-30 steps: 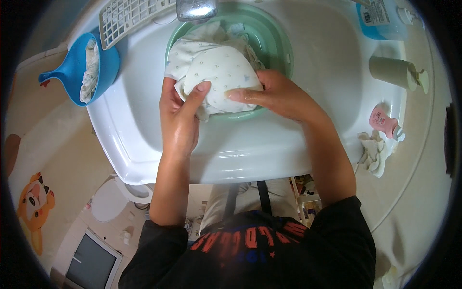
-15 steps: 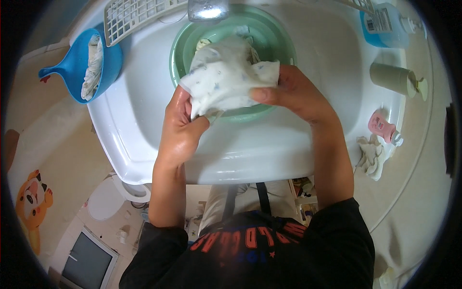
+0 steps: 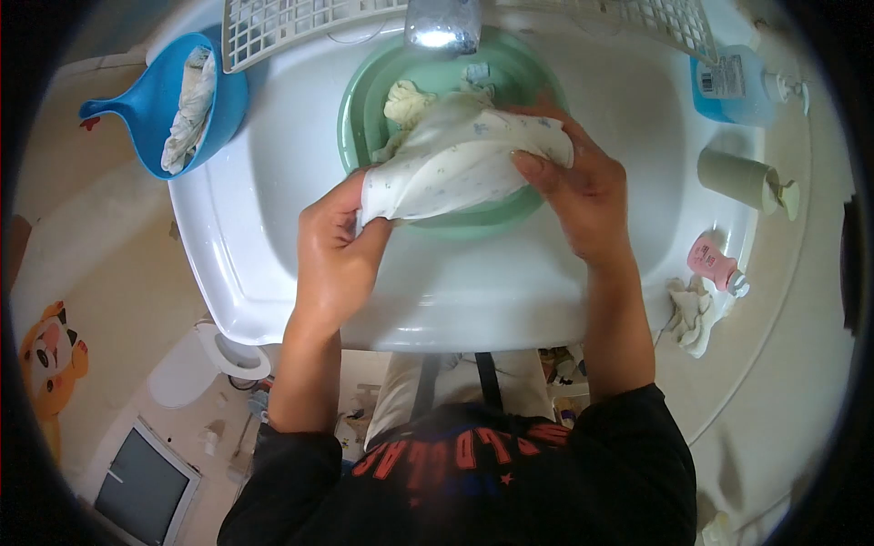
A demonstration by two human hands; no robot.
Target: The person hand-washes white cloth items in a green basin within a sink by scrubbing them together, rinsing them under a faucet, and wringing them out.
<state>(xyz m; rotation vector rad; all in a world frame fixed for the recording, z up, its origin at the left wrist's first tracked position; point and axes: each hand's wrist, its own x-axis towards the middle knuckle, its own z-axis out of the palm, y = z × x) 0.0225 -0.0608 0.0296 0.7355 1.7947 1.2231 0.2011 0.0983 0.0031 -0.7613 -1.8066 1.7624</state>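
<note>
Left hand (image 3: 335, 250): one, its fingers clamped on the left corner of the printed cloth (image 3: 460, 177), thumb nearest the body.
Right hand (image 3: 590, 196): one, its fingers closed on the cloth's right end, thumb on top, the others partly hidden.
Cloth held: one, white with small bluish prints, stretched between the two sets of fingers above the basin.
Green basin (image 3: 353, 127): one, below the fingers and reaching beyond them.
Pale yellow cloth (image 3: 407, 103): one visible bunch in the basin, beyond the left fingers and right of them.
White sink (image 3: 455, 300): one, beneath the basin and both hands.
Faucet (image 3: 443, 32): one, beyond both sets of fingers and between them.
Grid racks: two, a left rack (image 3: 305, 32) beyond the left fingers, a right rack (image 3: 660, 23) beyond the right.
Blue dipper (image 3: 147, 118): one, left of the left fingers, holding one rolled cloth (image 3: 191, 114).
Bottles: three, all right of the right fingers: blue pump bottle (image 3: 728, 91) farthest off, grey-green bottle (image 3: 736, 177) roughly level, pink bottle (image 3: 710, 262) nearer the body.
Crumpled rag (image 3: 692, 318): one, just beside the pink bottle.
</note>
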